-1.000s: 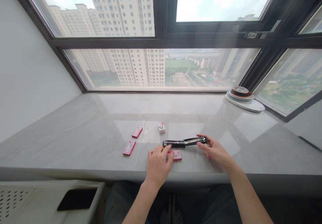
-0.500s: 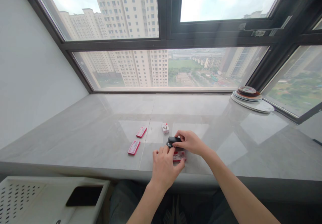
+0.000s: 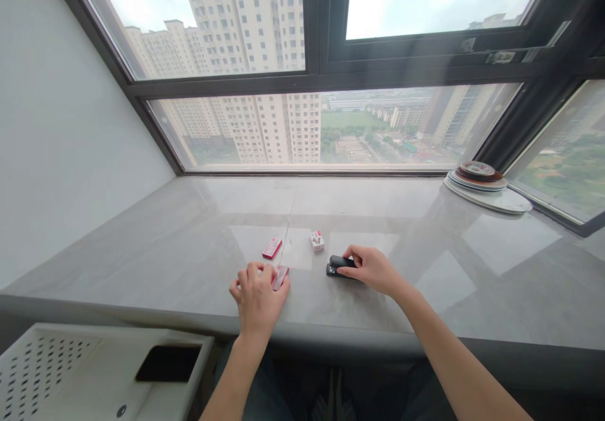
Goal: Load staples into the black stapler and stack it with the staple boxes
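Observation:
My left hand (image 3: 258,296) is over the near left part of the counter, its thumb and fingers closed around a small red-and-white box (image 3: 280,278). The hand covers part of this box and the surface right behind its fingers. Just beyond lies another flat red-and-white box (image 3: 272,247). To the right, my right hand (image 3: 371,270) grips a black stapler (image 3: 341,262) between thumb and fingers, with the stapler's front end pointing left. A small white box with red print (image 3: 317,241) stands between the hands, a little farther back.
The grey stone counter (image 3: 189,251) runs up to the window. A stack of plates (image 3: 486,188) sits in the far right corner. Below the front edge at left is a white perforated tray (image 3: 94,364) with a dark phone-like slab (image 3: 169,363) on it.
My left hand has moved left, away from the stapler, carrying the red-and-white box that was in front of it. My right hand stays on the stapler. The view has shifted slightly.

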The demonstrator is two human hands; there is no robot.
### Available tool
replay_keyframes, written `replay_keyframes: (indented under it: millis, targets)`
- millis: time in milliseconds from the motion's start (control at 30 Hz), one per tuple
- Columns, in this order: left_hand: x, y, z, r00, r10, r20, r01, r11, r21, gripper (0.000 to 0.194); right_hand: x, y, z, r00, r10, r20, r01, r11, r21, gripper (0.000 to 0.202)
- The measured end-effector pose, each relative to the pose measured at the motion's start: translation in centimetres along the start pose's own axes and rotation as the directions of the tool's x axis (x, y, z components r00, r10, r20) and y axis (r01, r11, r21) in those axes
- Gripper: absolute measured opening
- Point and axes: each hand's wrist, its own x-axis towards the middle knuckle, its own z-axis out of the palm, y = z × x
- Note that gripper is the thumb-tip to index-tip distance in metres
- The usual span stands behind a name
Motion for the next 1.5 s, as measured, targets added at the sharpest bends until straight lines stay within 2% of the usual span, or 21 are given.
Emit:
replay_keyframes:
  millis: [100,200,267,333,433,533,600,667,767,867,967,1033,1167,1267,1367,1500]
  targets:
    - [1.1,-2.5,0.5,0.999,0.033,-0.012,-0.033,0.999,-0.036,0.012,0.1,0.0,0.0,1.0,0.014,0.003,-0.014,1.0,-0.005,0.036]
    - [2.1,-4.3,1.7,0.987,0.157,0.03,-0.15,0.973,-0.177,0.015,0.1,-0.1,0.0,1.0,0.027,0.0,-0.027,1.0,-0.015,0.037]
    - [2.8,-5.0,2.7,0.977,0.208,0.055,-0.185,0.943,-0.277,0.017,0.1,-0.2,0.0,1.0,0.029,-0.003,-0.029,0.999,-0.025,0.036]
    - [3.3,-5.4,3.5,0.973,0.216,0.083,-0.176,0.922,-0.345,0.038,0.1,-0.3,0.0,1.0,0.027,-0.004,-0.027,0.999,-0.035,0.036]
    - [4.1,-5.2,4.4,0.961,0.237,0.14,-0.173,0.916,-0.361,0.07,-0.1,-0.7,-0.1,0.999,0.044,-0.009,-0.044,0.998,-0.041,0.035]
    - [4.6,-4.0,5.2,0.941,0.299,0.158,-0.234,0.913,-0.333,0.075,-0.4,-1.0,-0.5,0.998,0.064,-0.009,-0.065,0.997,-0.037,0.034]
    - [4.5,-2.4,5.6,0.926,0.353,0.134,-0.294,0.898,-0.328,0.074,-0.7,-1.0,-0.9,0.998,0.063,0.001,-0.062,0.997,-0.035,0.033]
    - [4.3,-0.3,6.1,0.918,0.385,0.099,-0.336,0.885,-0.323,0.073,-0.9,-1.0,-1.2,0.996,0.082,0.037,-0.081,0.997,-0.013,0.037]
    - [4.0,3.4,6.7,0.921,0.386,0.057,-0.353,0.885,-0.303,0.068,-1.1,-0.7,-0.8,0.98,0.179,0.088,-0.186,0.98,0.074,0.049]
    - [4.1,6.2,7.2,0.922,0.386,0.031,-0.361,0.886,-0.29,0.057,-1.1,-0.4,0.5,0.962,0.27,0.04,-0.273,0.946,0.173,0.056]
    - [3.8,7.3,7.3,0.923,0.384,0.02,-0.361,0.884,-0.297,0.048,-1.3,-0.3,1.8,0.96,0.281,0.001,-0.272,0.929,0.249,0.058]
    - [2.9,7.3,6.8,0.923,0.384,0.024,-0.358,0.882,-0.307,0.044,-1.5,-0.5,2.6,0.968,0.249,0.032,-0.247,0.923,0.294,0.057]
    - [0.4,6.3,5.2,0.93,0.363,0.052,-0.33,0.89,-0.316,0.043,-1.6,-2.1,4.5,0.974,0.164,0.156,-0.214,0.891,0.4,0.057]
    - [-0.7,4.1,4.2,0.939,0.337,0.067,-0.3,0.899,-0.318,0.046,-1.0,-4.2,6.9,0.977,0.094,0.189,-0.175,0.865,0.47,0.055]
    - [-0.2,0.6,3.7,0.947,0.312,0.071,-0.277,0.91,-0.307,0.045,0.3,-6.5,9.8,0.977,0.04,0.212,-0.147,0.843,0.518,0.054]
    - [2.1,-5.0,3.3,0.95,0.3,0.09,-0.266,0.924,-0.275,0.041,3.0,-9.6,13.5,0.964,-0.004,0.265,-0.153,0.809,0.567,0.051]
